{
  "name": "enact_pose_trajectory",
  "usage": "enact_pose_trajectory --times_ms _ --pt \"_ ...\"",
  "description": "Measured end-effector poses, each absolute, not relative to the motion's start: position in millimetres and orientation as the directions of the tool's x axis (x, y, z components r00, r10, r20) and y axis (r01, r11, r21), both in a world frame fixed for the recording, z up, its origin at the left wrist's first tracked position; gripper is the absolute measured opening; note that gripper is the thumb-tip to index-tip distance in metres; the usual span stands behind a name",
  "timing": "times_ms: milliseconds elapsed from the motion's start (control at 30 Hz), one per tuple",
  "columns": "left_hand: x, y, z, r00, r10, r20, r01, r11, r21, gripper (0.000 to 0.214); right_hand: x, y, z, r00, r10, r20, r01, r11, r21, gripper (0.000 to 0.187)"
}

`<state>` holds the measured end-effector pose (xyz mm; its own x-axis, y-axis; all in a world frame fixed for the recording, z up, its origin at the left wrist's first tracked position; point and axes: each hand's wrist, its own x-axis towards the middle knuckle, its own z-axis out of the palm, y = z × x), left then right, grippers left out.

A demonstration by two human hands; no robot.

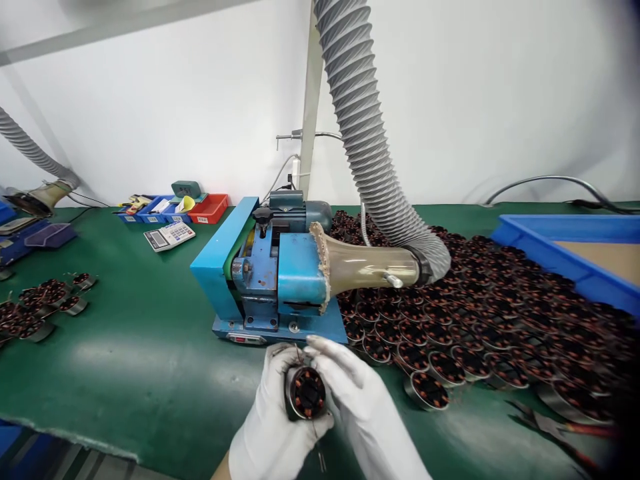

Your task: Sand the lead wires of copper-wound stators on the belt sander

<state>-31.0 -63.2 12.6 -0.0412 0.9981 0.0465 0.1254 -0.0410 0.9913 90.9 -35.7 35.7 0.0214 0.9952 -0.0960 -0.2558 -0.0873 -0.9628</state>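
Both of my hands wear white gloves and meet low in the middle of the view. My left hand point(267, 417) wraps around a round motor stator point(306, 393) with copper windings, its open face turned toward me. The fingers of my right hand point(357, 393) are pinched at the stator's upper right edge, where thin wire ends stick up. Just beyond them stands a small blue bench machine point(270, 273) with a motor on top. A clear funnel point(365, 267) on a grey ribbed hose point(360, 133) points at the machine's right side.
A big pile of the same stators point(480, 307) covers the green table point(125, 347) to the right, beside a blue tray point(560, 250). Red-handled pliers point(555, 427) lie at the lower right. A few stators point(45, 307) sit at the left. A calculator point(169, 235) and small bins point(175, 208) stand at the back.
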Motion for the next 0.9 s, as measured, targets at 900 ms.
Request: enact_pose_trajectory --times_ms 900 --pt "5 -2 11 -0.334 0.943 0.003 0.053 0.015 0.998 0.034 78 9 7 0.157 0.985 0.073 -0.109 0.091 -0.990 0.021"
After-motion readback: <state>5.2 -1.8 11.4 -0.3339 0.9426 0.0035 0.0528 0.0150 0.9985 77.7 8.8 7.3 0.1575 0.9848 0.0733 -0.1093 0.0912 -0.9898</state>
